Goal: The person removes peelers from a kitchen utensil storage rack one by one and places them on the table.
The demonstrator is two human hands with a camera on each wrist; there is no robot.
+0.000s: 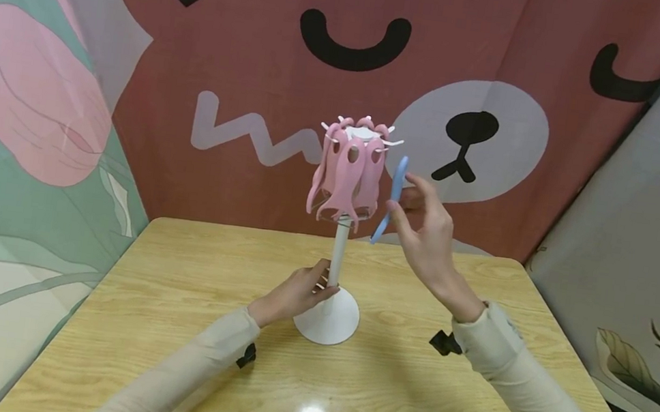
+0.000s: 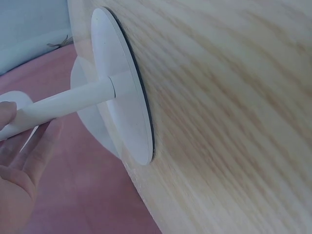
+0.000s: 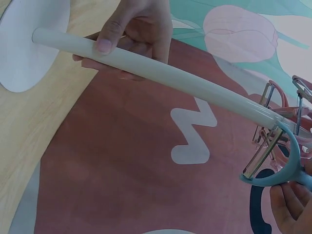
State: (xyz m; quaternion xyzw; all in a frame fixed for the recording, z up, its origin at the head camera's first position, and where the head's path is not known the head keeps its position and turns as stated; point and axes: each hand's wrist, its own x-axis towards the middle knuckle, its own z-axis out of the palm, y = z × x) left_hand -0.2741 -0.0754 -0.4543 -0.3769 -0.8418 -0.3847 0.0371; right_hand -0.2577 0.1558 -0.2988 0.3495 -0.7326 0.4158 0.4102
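Note:
A white stand [image 1: 340,245] with a round base rises from the table, ringed by hooks at its top. Several pink Y-shaped peelers [image 1: 348,170] hang from those hooks, blades downward. My left hand [image 1: 293,292] holds the pole low down, thumb on one side and fingers on the other. To the right of the pink peelers, my right hand [image 1: 428,235] pinches a blue peeler [image 1: 398,181] by its handle. The right wrist view shows the blue peeler's forked head and metal blade [image 3: 263,155] beside the upper pole. Part of the right hand is cut off there.
The stand's round base [image 1: 325,326] sits flat on the wooden table [image 1: 207,253]. Behind the table hangs a brown cloth [image 1: 216,178] with a bear face. Floral cloths flank both sides.

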